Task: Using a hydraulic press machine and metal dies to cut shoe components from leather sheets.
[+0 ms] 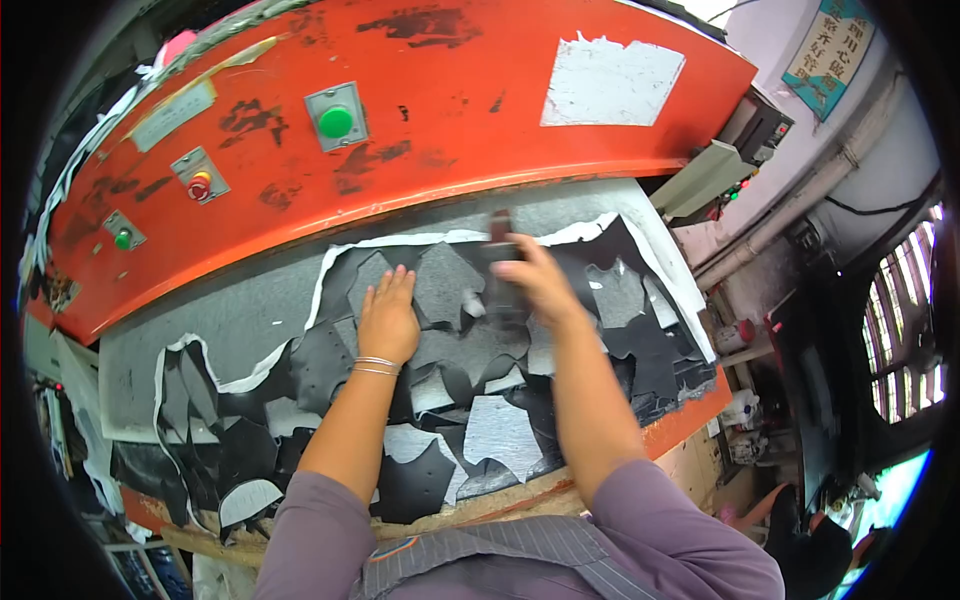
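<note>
A black leather sheet (372, 262) with pale edges and several cut-out gaps lies across the grey press bed (255, 312). My left hand (388, 322) rests flat on it with the fingers stretched out. My right hand (541, 283) grips a dark cutting die (503, 285), smeared by motion, over the sheet's middle. Whether the die touches the leather I cannot tell. Nearer my body lie loose black offcuts (412, 488) and a pale grey piece (500, 435).
An orange press beam (450, 110) with green buttons (336, 122) and a red knob (199, 186) spans the far side. A control box (745, 135) stands at its right end. Along the near side runs a wooden edge (500, 508). At lower right, another person (800, 530) is partly visible.
</note>
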Motion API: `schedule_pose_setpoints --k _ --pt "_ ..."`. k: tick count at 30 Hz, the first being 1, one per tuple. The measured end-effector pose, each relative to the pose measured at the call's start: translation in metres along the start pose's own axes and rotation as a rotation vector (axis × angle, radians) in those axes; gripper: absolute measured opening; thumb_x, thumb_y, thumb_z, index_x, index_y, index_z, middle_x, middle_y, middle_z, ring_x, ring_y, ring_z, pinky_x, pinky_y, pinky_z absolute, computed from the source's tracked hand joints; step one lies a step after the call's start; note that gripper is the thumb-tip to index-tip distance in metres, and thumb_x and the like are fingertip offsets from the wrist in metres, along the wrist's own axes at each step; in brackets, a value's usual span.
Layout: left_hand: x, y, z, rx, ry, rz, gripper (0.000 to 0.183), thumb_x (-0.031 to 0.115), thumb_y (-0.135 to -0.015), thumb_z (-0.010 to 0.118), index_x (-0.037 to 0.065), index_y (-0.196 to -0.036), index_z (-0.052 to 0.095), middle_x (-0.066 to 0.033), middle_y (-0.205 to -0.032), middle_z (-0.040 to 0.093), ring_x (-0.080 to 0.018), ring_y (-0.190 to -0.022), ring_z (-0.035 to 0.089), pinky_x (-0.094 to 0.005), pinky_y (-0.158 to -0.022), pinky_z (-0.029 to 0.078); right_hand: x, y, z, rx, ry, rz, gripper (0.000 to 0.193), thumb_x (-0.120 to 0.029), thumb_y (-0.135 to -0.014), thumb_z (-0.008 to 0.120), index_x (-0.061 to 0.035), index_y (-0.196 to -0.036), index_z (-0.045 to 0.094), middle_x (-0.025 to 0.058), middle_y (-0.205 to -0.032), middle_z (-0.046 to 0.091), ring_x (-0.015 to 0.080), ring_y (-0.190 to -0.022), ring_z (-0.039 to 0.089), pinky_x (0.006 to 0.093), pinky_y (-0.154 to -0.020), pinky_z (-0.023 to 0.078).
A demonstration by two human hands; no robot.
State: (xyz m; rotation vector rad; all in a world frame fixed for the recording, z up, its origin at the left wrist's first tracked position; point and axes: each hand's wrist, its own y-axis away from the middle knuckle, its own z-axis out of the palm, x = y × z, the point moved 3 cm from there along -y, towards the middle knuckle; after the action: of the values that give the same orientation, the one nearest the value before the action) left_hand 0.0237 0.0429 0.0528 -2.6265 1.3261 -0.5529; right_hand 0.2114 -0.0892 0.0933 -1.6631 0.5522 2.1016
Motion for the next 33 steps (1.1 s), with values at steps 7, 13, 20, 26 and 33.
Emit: schedule_pose_setpoints --k 7,13,20,26,33 --pt "0.022 0.034 -0.011 -0.054 0.06 0.043 0.048 0.021 -0.087 0.055 0.003 -0.131 0.048 -0.0173 -0.135 0.048 -0.0366 -0.129 0.041 -0.0446 -0.109 0.028 0.004 0.134 -0.086 0.061 -0.4 -0.06 0.078 -0.05 -0.072 0.059 -0.0011 -0.131 0.043 0.0176 -0.115 0.058 0.0278 -0.095 0.063 0.0419 -0.069 0.057" --pt "0.165 0.116 -0.021 -0.449 1.618 -0.135 0.047 0.024 -0.087 0.068 -0.002 -0.123 0.05 -0.0152 -0.12 0.057 -0.0195 -0.114 0.053 -0.0318 -0.094 0.043 0.023 0.213 -0.043 -0.057 0.015 -0.001 0.077 -0.049 -0.069 0.066 0.0006 -0.126 0.053 0.0192 -0.125 0.048 0.0292 -0.119 0.046 0.0432 -0.102 0.034" --pt "0.139 0.179 -0.052 -0.55 1.022 -0.145 0.022 0.027 -0.09 0.063 0.005 -0.089 0.063 -0.0017 -0.072 0.063 -0.0071 -0.062 0.054 -0.0232 -0.059 0.044 -0.015 0.251 -0.054 -0.246 0.94 -0.284 0.054 -0.037 -0.056 0.08 -0.0029 -0.096 0.067 0.0291 -0.132 0.037 0.0428 -0.122 0.038 0.0459 -0.102 0.034" --pt "0.021 0.183 -0.065 -0.291 1.169 -0.512 0.025 0.026 -0.092 0.059 0.002 -0.098 0.061 -0.0045 -0.084 0.066 -0.0104 -0.078 0.06 -0.0268 -0.069 0.049 -0.021 0.238 -0.06 -0.319 1.181 -0.17 0.053 -0.036 -0.056 0.078 -0.0058 -0.099 0.066 0.0254 -0.13 0.042 0.0426 -0.12 0.041 0.0459 -0.099 0.038" --pt "0.114 0.197 -0.042 -0.492 1.504 -0.306 0.069 0.025 -0.081 0.075 0.0 -0.134 0.039 -0.016 -0.128 0.051 -0.0206 -0.117 0.052 -0.0341 -0.099 0.042 0.004 0.231 -0.017 -0.459 0.366 -0.152 0.075 -0.054 -0.07 0.063 0.0026 -0.12 0.059 0.0229 -0.139 0.034 0.0362 -0.133 0.03 0.0463 -0.109 0.021"
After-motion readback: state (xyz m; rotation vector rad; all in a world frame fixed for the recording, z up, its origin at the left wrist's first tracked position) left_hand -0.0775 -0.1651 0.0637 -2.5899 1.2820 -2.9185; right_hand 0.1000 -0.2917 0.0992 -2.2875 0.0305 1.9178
